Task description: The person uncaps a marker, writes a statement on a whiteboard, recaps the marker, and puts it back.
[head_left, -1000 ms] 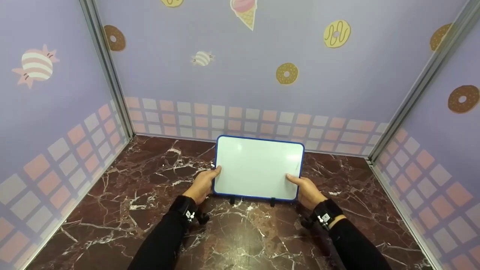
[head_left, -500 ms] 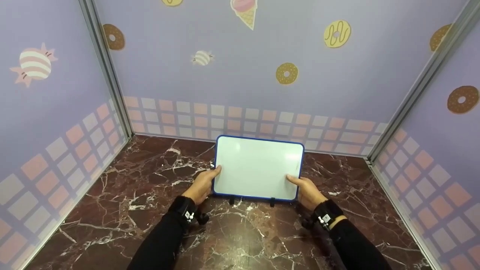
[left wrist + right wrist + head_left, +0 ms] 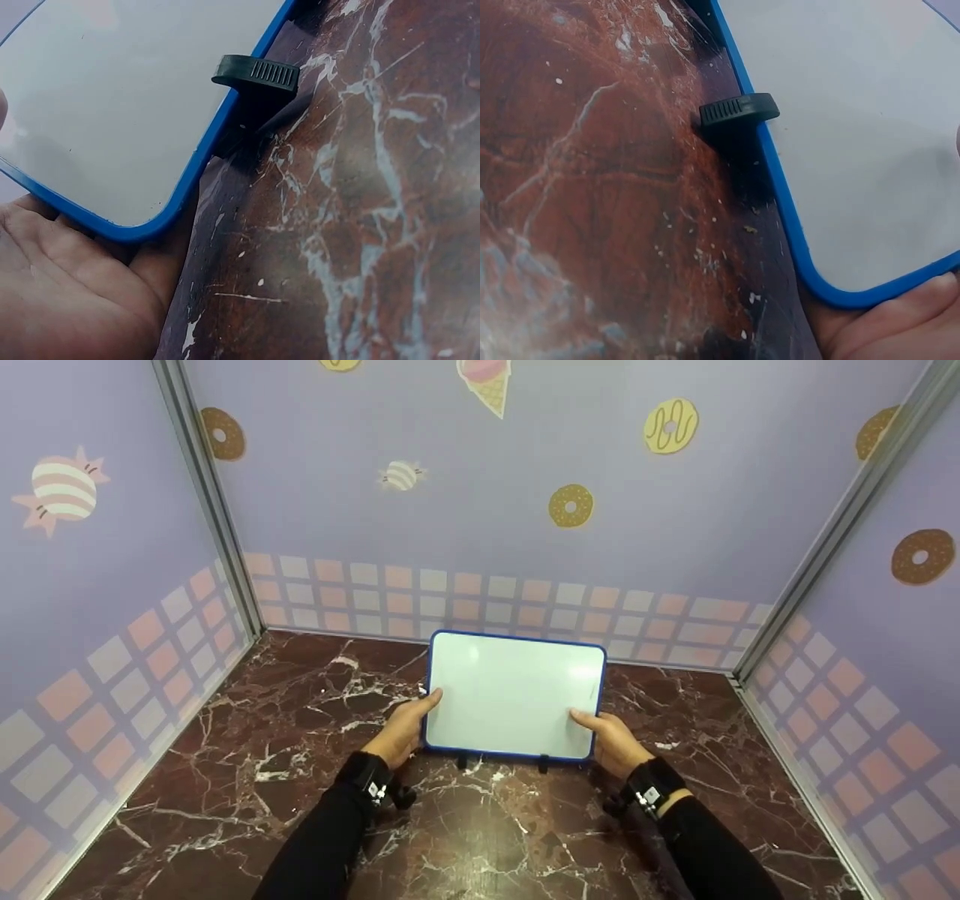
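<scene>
A small whiteboard (image 3: 514,697) with a blue frame leans back, tilted, near the far wall. Two black clips or feet hook over its lower edge; one clip (image 3: 259,75) shows in the left wrist view, another clip (image 3: 739,110) in the right wrist view. My left hand (image 3: 403,729) grips the board's left side, thumb on the white face and fingers behind. On the opposite side my right hand (image 3: 619,742) holds it likewise, its thumb lying on the face. The fingers behind the board are mostly hidden.
The board is over a dark red marbled tabletop (image 3: 225,780). A lilac back wall (image 3: 480,525) with printed sweets rises close behind it. Side panels (image 3: 97,607) with metal corner posts (image 3: 217,502) bound the table left and right.
The head view has shifted very slightly. Both hands keep their grip on the whiteboard, which stays in place.
</scene>
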Demonstrator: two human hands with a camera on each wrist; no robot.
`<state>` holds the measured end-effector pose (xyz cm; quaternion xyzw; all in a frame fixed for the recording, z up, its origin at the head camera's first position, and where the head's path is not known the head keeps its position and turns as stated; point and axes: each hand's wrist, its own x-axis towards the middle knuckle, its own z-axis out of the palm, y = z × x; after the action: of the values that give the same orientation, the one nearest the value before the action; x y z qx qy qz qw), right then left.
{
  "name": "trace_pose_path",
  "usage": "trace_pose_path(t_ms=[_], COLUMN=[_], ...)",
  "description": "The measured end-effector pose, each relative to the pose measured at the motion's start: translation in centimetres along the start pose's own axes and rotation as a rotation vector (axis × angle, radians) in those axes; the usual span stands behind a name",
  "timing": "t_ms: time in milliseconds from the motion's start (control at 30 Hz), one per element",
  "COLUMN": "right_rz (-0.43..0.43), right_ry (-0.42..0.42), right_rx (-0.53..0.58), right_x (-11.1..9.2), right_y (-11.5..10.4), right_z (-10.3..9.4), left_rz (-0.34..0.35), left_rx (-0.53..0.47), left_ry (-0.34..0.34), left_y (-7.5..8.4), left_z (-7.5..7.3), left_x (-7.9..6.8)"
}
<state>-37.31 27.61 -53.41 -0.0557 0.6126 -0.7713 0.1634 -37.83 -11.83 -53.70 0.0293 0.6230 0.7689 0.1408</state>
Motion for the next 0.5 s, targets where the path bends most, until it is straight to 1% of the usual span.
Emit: trace_pose_path(t_ms=[200,333,500], right_rz=[-0.013,-0.013,-0.015], right_ry=[-0.003,0.006,0.031], right_rx=[-0.005,-0.027,-0.048], right_x=[-0.2,-0.4,-0.8], right_y=[-0.1,-0.3,-0.6], right_z=[-0.2,-0.5,-1.2], left_rz=[0.023,0.033,0.034], left_rx=[-0.049,-0.030,-0.042], left_ry=[0.001,-0.004,-0.003], left_y=[0.3,0.7,0.8], left_z=[-0.3,-0.9,-1.7], left_x=[-0.1,-0.3,-0.6])
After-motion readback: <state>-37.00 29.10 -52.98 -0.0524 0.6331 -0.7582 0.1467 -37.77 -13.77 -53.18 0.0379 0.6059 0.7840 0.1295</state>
